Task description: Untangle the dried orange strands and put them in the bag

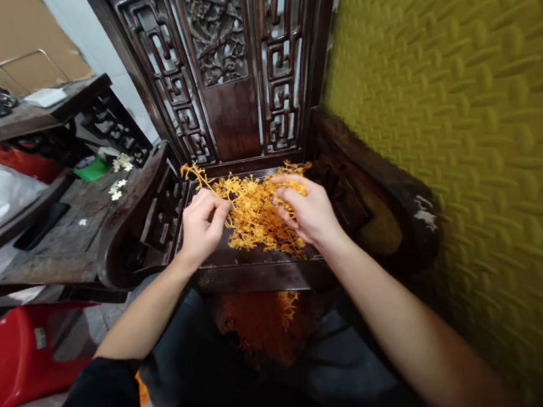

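Observation:
A heap of thin orange branching pieces (254, 218), tangled like small plastic sprigs, lies on the dark wooden chair seat (225, 257). At its left edge my left hand (203, 225) is closed, thumb and index finger pinched on an orange stem by the heap. A longer orange stalk (196, 173) sticks out just above that hand. Over the heap's right side, my right hand (307, 211) has its fingers curled round some of the orange pieces. Its fingertips are partly hidden among them.
The chair's carved back (233, 116) rises behind the heap. A textured yellow-green surface (461, 108) borders the right. Another wooden chair (70, 231) at left bears small white pieces (117, 188) and a green object (92, 168). A red plastic stool (10, 350) stands lower left. More orange pieces (287, 304) hang below the seat edge.

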`<state>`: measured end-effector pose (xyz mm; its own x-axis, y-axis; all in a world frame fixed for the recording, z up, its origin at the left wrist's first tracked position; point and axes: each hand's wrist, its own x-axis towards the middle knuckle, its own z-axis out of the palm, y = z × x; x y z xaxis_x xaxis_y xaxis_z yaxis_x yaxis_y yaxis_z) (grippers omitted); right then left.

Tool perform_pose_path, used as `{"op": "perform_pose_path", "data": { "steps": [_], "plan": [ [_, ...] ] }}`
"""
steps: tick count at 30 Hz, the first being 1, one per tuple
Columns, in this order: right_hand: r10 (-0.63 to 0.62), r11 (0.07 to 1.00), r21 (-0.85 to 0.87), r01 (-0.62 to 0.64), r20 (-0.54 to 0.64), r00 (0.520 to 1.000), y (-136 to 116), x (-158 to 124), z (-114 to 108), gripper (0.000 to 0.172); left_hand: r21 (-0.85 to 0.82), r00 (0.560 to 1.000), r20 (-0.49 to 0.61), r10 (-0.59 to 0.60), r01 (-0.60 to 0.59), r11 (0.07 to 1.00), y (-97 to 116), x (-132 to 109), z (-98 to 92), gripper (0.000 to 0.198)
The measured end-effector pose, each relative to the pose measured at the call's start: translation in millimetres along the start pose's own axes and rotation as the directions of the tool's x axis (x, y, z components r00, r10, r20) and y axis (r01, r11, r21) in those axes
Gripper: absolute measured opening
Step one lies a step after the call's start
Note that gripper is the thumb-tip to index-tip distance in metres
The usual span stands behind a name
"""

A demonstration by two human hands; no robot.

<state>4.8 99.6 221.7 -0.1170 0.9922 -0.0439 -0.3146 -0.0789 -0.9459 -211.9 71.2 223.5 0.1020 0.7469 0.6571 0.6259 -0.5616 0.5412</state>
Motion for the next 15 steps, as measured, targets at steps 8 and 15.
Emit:
{"op": "perform_pose_path", "data": {
  "steps": [8, 15],
  "plan": [
    [0.176, 0.984, -0.002, -0.179, 0.196, 0.965, 15, -7, 8, 0.042, 0.004, 0.999, 0.037, 0.009, -0.009, 1.000, -1, -1, 2.0, 0.032],
    [-0.255, 0.740, -0.602, 0.301, 0.163, 0.953, 10, -4, 6, 0.025, 0.147, 0.984, -0.027, 0.178, -0.172, 0.974, -13, 5, -5.2, 0.028]
  ]
}}
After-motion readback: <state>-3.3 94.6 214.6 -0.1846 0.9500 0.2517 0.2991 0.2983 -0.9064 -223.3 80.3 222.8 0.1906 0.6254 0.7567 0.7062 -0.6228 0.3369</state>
